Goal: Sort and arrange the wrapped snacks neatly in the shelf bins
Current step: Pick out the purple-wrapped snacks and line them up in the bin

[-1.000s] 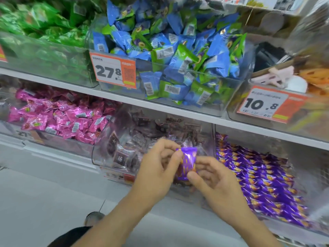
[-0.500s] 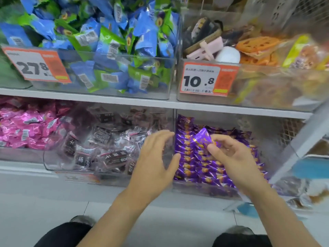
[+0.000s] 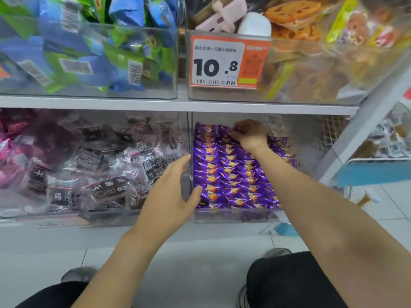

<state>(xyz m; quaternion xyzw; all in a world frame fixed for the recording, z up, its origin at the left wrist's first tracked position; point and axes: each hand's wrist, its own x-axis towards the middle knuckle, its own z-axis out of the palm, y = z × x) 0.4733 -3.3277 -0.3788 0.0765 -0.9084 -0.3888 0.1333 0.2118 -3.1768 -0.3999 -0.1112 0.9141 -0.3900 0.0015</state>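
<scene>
Evidently the right hand [image 3: 250,135] had carried the purple snack [image 3: 236,130] from the bin's front to its back row, grip pinching it there; left hand [image 3: 171,196], fingers spread, hovered at the purple bin [image 3: 235,215]. Placement appeared nearly complete.

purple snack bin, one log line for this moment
right hand: pinches purple snack at bin back | left hand: open, at front

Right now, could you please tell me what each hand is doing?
Left hand: open, holding nothing, at the bin divider.
Right hand: pinching a purple wrapped snack at the back of the purple bin.
</scene>
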